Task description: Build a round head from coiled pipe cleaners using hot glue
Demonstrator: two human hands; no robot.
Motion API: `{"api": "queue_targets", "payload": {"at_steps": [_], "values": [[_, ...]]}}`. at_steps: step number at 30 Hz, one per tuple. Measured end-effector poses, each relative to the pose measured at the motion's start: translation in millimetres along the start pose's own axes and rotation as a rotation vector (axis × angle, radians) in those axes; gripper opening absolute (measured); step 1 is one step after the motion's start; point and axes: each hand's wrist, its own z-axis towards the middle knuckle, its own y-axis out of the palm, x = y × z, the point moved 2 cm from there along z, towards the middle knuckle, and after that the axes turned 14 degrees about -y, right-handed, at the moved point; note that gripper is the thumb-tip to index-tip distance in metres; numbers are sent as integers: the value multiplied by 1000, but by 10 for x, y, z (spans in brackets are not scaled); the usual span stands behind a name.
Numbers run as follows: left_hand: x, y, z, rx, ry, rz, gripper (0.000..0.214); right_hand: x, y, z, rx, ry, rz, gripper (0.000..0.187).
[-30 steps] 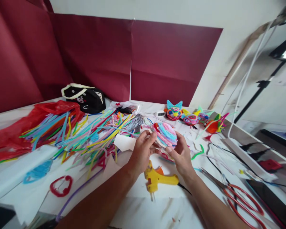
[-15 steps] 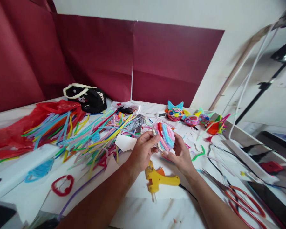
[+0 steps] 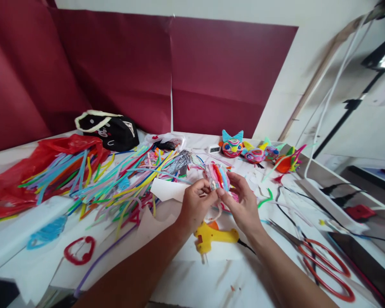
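A striped pipe-cleaner ball (image 3: 220, 175) in pink, red, blue and white is held between my two hands above the table. My left hand (image 3: 197, 200) pinches at its near left side, where a pale pipe-cleaner end (image 3: 219, 208) hangs down. My right hand (image 3: 242, 201) wraps round the ball's right side, its thumb pressed on the near edge. Part of the ball is hidden by my fingers. Just below my hands a yellow glue gun (image 3: 213, 237) lies on white paper.
Loose pipe cleaners (image 3: 115, 184) and a red plastic bag (image 3: 51, 158) spread over the left. Finished pipe-cleaner figures (image 3: 232, 145) stand at the back right. On the right lie orange-handled scissors (image 3: 327, 261), a phone (image 3: 362, 265) and a power strip (image 3: 333, 205). A black bag (image 3: 115, 132) sits behind.
The ball has been turned so its striped face points more to the side, and a pale strand now hangs below it. My left fingers have shifted to its near edge. The view has moved slightly.
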Motion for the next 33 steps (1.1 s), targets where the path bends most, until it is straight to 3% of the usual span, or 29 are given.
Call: {"api": "queue_targets", "payload": {"at_steps": [13,21,33], "values": [[-43,40,-44,17,177,207,21,-129,-2,5,55,27,-38,43],[-35,26,-45,-8,177,240,17,-127,9,-15,91,161,106,44],[-18,58,-80,-14,197,218,17,-135,8,-7,113,226,253,40]]}}
